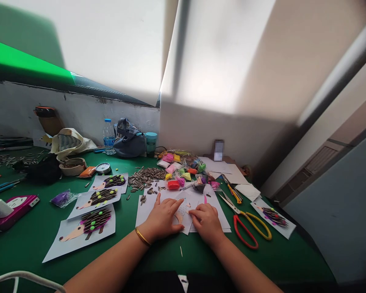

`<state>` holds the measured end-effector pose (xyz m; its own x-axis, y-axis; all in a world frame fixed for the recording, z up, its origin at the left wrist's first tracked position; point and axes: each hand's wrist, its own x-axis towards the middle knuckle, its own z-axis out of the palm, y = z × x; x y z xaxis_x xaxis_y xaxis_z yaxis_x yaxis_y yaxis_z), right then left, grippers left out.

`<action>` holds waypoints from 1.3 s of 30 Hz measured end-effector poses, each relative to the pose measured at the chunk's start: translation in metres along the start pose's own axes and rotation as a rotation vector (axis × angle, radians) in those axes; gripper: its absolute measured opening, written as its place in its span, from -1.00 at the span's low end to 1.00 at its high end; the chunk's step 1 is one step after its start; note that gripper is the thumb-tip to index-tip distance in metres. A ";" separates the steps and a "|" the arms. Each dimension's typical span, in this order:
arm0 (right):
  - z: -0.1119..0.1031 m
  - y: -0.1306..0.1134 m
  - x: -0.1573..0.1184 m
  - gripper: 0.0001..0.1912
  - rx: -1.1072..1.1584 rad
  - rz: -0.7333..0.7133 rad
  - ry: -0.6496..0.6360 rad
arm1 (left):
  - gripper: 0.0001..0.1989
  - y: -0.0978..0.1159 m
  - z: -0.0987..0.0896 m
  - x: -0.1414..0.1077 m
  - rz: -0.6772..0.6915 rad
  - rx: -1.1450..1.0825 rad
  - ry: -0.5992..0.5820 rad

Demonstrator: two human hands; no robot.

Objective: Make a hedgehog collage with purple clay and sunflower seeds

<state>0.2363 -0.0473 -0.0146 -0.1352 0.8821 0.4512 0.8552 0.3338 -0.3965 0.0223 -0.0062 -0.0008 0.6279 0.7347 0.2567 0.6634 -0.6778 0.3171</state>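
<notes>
My left hand (164,216) lies on white paper (143,219) with its fingers spread, holding nothing; a gold bangle is on that wrist. Beneath and beside its fingers shows a peach and pale blue shape (179,213), partly hidden. Just to the right, my right hand (205,219) rests on the paper with fingers curled together, its thumb and forefinger pinched at the sheet near that shape. Whatever they hold is too small to make out. Behind the hands lie a heap of striped seeds (148,177) and small bags of coloured clay (173,185).
Finished hedgehog pictures lie at the left (88,230) and right (274,217). Large scissors (245,224) and smaller scissors (233,191) are right of the paper. A toothpick (181,251) lies in front. A bottle (109,138), bag (129,142) and cup (151,143) stand behind.
</notes>
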 end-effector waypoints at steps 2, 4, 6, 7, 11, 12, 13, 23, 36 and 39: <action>-0.001 0.000 0.000 -0.78 0.015 0.003 0.029 | -0.14 0.000 0.000 0.000 -0.003 0.003 -0.004; -0.001 0.000 -0.001 -0.79 0.020 0.000 0.046 | -0.14 0.000 0.000 0.000 -0.006 0.005 -0.006; -0.001 0.001 -0.001 -0.78 0.016 -0.011 0.048 | -0.14 0.000 0.000 0.000 -0.008 0.001 -0.005; 0.000 0.001 -0.001 -0.78 0.013 -0.018 0.046 | -0.14 0.000 0.000 0.000 -0.009 -0.003 -0.005; 0.000 0.000 -0.001 -0.77 0.000 -0.030 0.042 | -0.14 0.001 0.000 0.000 -0.006 -0.008 -0.009; 0.000 0.000 -0.001 -0.77 -0.004 -0.028 0.045 | -0.14 0.001 0.000 0.000 -0.005 -0.007 -0.009; 0.000 -0.001 -0.002 -0.77 -0.008 -0.025 0.048 | -0.14 0.000 0.000 0.000 -0.006 -0.006 -0.009; -0.002 -0.004 -0.005 -0.75 -0.084 -0.041 -0.017 | -0.14 0.002 -0.002 0.000 -0.016 0.002 -0.012; 0.000 0.017 0.010 -0.57 -0.080 0.069 -0.059 | -0.11 -0.003 -0.005 -0.002 0.003 -0.013 -0.018; 0.003 0.020 0.017 -0.51 -0.147 0.036 -0.100 | -0.12 -0.004 -0.006 -0.002 0.008 -0.038 -0.027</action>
<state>0.2497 -0.0247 -0.0173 -0.1458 0.9239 0.3539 0.9235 0.2554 -0.2861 0.0155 -0.0046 0.0029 0.6442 0.7281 0.2343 0.6430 -0.6814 0.3497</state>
